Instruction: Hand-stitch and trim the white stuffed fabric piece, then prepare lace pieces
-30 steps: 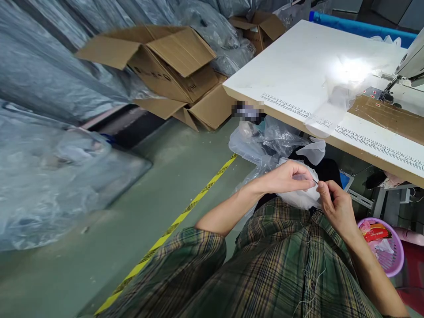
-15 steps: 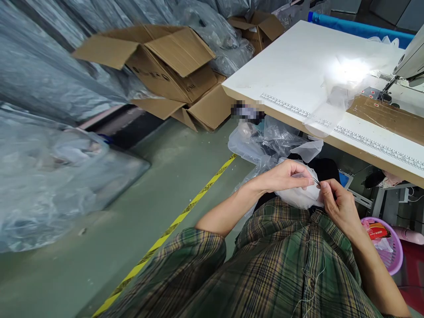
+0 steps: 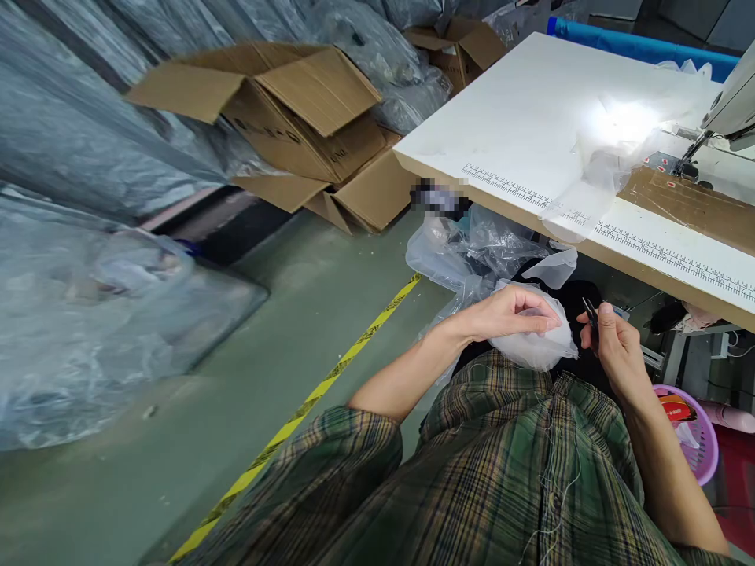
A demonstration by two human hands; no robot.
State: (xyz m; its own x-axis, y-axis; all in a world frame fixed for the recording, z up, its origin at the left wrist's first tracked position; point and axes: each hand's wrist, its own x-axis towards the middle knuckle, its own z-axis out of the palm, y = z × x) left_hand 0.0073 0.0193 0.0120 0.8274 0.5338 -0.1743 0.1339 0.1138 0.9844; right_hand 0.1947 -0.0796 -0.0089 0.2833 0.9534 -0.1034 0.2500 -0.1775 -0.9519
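My left hand [image 3: 522, 310] is closed, thumb against fingers, on a bunch of sheer white fabric [image 3: 546, 346] over my lap. To its right, apart from the cloth, my right hand [image 3: 615, 346] grips small dark thread snips [image 3: 591, 318]. Their two narrow tips point up and slightly left, and my fingers hide most of their handles. Another strip of sheer white fabric [image 3: 581, 206] drapes over the front edge of the white sewing table [image 3: 507, 118].
A sewing machine [image 3: 728, 110] stands at the table's right, its lamp glaring. Open cardboard boxes [image 3: 295, 118] and plastic-covered heaps [image 3: 88, 330] lie left. Clear plastic [image 3: 495, 244] hangs under the table edge. A purple basket [image 3: 711, 448] sits low at right.
My right hand has drawn away from the left, to the right and slightly up, taking the snips off the fabric. My left hand has barely moved.
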